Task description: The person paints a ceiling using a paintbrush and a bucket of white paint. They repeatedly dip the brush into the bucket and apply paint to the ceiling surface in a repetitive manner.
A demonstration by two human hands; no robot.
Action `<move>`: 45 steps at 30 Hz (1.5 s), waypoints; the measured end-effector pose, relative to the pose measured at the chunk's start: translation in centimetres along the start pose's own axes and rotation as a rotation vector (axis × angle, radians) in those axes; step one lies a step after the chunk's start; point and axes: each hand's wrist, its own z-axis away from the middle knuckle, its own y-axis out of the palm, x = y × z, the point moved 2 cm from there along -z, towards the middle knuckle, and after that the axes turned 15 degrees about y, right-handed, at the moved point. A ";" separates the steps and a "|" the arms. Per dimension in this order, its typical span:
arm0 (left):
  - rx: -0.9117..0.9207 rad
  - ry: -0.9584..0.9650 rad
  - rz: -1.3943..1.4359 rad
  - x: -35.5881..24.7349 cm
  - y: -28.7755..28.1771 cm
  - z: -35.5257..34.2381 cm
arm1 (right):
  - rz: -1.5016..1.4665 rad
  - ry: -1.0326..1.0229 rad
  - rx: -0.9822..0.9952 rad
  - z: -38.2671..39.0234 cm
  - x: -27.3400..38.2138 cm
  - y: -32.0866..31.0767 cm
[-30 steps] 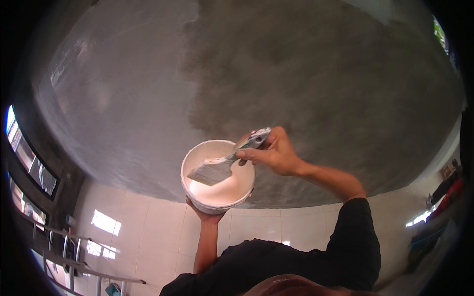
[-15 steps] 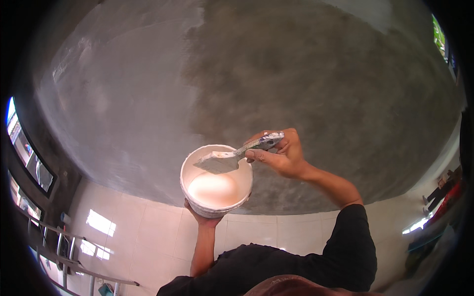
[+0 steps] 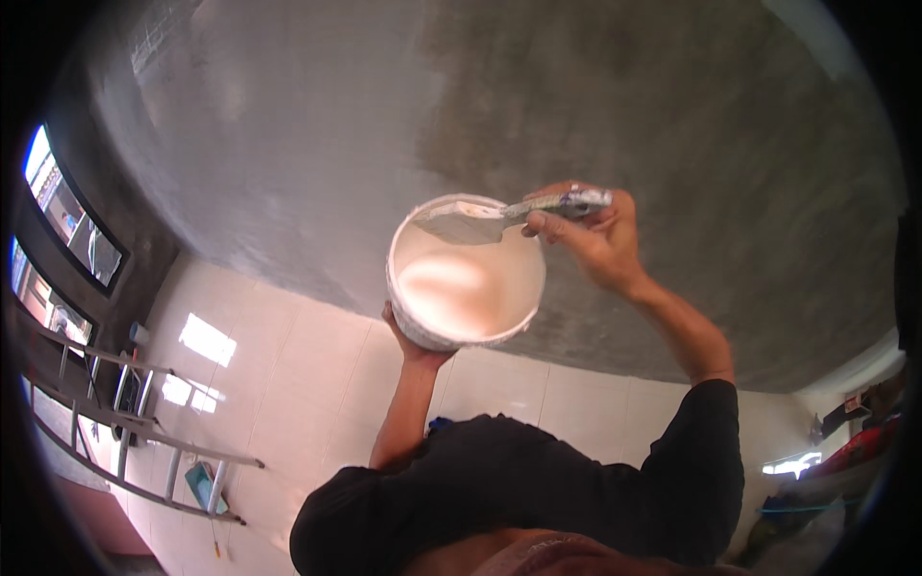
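My left hand [image 3: 419, 346] supports a white bucket [image 3: 465, 338] from below and its left side, fingers partly hidden beneath it. Pale, whitish liquid [image 3: 451, 288] lies inside, with bright glare on its surface. My right hand [image 3: 600, 235] grips a wide paintbrush [image 3: 562, 202] by its paint-smeared handle. The brush head [image 3: 466, 223] hangs over the bucket's far rim, just above the liquid; whether it touches the inner wall I cannot tell. In front stands a grey wall [image 3: 317, 144], lighter on the left and darker, patchy on the right.
An aluminium ladder [image 3: 173, 470] stands at the lower left on pale floor tiles [image 3: 288, 336], with a teal item [image 3: 206, 487] by it. Dark-framed windows [image 3: 77, 206] are in the left wall. Assorted objects with a red cloth-like item [image 3: 855, 449] are piled at the far right.
The bucket, brush and both hands now sit higher and further right in view. The view itself has shifted, showing more ladder and floor at left. Both grips stay the same.
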 end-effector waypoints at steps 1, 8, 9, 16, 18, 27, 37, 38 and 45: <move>0.013 0.027 0.017 0.1 0.5 0.0 | 0.033 -0.046 -0.016 -0.4 -0.5 -0.4; 0.005 0.121 -0.109 0.1 2.4 0.6 | -0.148 -0.282 -0.220 -4.5 3.0 -4.6; -0.024 0.174 -0.340 0.0 2.8 0.5 | -0.170 -0.325 -0.269 -6.0 3.8 -5.5; 0.093 0.275 -0.446 -2.3 3.0 1.7 | -0.360 -0.570 -0.444 -20.7 12.0 -7.5; 0.098 0.220 -0.284 -2.2 1.8 1.0 | -0.403 -0.624 -0.443 -25.7 13.5 -5.8; 0.049 0.040 0.057 -4.5 -1.2 -1.5 | -0.048 -0.677 -1.138 -33.1 15.3 -10.4; 0.123 0.048 0.081 -5.5 3.3 -1.4 | 0.229 -0.694 -1.504 -15.9 15.9 -28.3; 0.128 0.051 0.087 -5.8 4.2 -1.0 | 0.280 -0.733 -1.576 -14.7 16.4 -28.0; 0.277 0.054 0.109 -6.4 6.4 -0.5 | 0.911 -0.785 -1.838 -18.4 18.1 -21.8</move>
